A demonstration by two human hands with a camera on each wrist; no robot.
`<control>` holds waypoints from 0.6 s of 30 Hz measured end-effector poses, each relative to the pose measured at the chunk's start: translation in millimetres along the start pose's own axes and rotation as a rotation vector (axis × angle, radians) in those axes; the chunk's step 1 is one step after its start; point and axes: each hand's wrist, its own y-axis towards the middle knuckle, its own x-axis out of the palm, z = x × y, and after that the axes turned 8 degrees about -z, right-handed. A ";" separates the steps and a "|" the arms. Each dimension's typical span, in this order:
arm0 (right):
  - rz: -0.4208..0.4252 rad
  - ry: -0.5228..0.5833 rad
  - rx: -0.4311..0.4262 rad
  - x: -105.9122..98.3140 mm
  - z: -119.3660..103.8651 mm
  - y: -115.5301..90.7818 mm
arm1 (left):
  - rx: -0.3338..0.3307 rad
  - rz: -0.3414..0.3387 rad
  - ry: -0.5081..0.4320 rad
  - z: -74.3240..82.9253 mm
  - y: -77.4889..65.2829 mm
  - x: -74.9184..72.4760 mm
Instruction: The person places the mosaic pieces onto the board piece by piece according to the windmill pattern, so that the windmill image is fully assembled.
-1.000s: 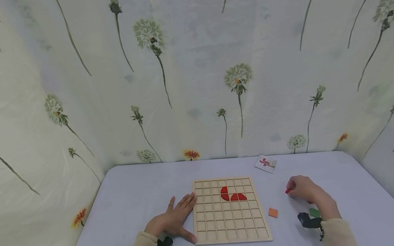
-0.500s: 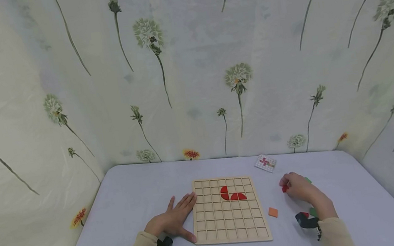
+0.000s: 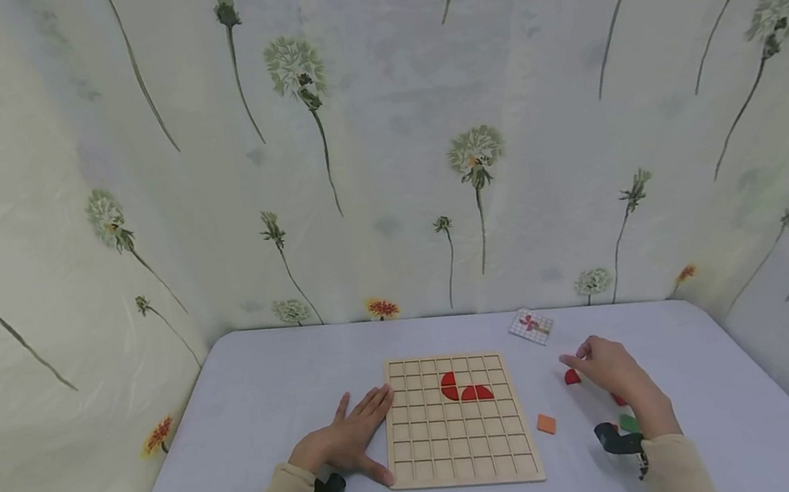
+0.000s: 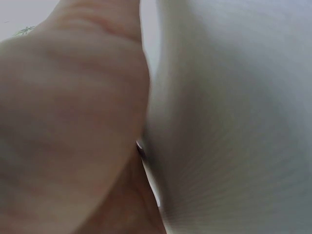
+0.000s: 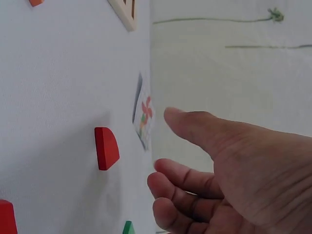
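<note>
"Red quarter-circle piece (image 3: 572, 376)?"
"On the bench (image 3: 292, 378), near the right hand (image 3: 607, 367), its grip relaxed, empty; left hand (image 3: 352, 443) spread against the wooden grid board (image 3: 460, 445)."
"Step?"
"Seemingly piece-picking; next probably calls for pinching."

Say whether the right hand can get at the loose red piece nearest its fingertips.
Likely yes: the right hand looks empty, and nothing shows in the way between it and that red piece.

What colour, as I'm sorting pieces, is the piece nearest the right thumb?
Red; the piece shows best in the right wrist view.
</note>
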 end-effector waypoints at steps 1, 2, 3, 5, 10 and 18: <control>-0.011 0.002 0.013 -0.3 -0.4 -0.7 | 0.000 -0.001 -0.001 -0.2 0.1 0.0; -0.024 0.006 0.026 -0.6 -0.9 -1.5 | -0.001 -0.001 -0.003 -0.5 0.4 0.1; -0.038 0.008 0.040 -0.7 -1.3 -2.2 | -0.001 -0.001 -0.005 -0.7 0.4 0.3; -0.061 0.010 0.055 -0.5 -1.4 -3.2 | 0.001 0.000 -0.008 -0.9 0.6 0.8; -0.107 -0.003 0.055 0.7 -0.3 -1.8 | 0.002 0.005 -0.006 -0.9 0.1 0.5; -0.123 -0.022 0.031 4.2 -1.5 3.8 | 0.002 0.002 -0.003 0.5 -1.2 -1.4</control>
